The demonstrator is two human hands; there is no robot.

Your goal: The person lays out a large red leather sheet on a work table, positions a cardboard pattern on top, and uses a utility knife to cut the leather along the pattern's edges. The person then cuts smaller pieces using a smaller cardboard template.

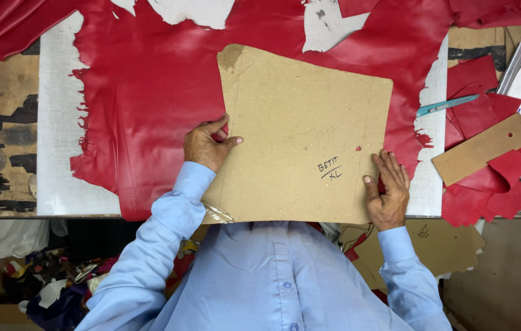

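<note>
Bright, even overhead light, soft sheen on the red leather [150, 92], faint shadows beside the cardboard pattern [300, 135], sharp centre, slight softness and bending toward the edges.

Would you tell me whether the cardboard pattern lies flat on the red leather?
Flat: the cardboard pattern rests on the spread red leather, held at both edges.

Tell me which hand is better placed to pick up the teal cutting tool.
Probably the right hand: it rests on the brown cardboard template's right edge, nearer the teal cutting tool. The left hand grips the opposite edge.

red leather [150, 92], plain brown cardboard template [300, 135], light-blue sleeves [174, 208]
</note>
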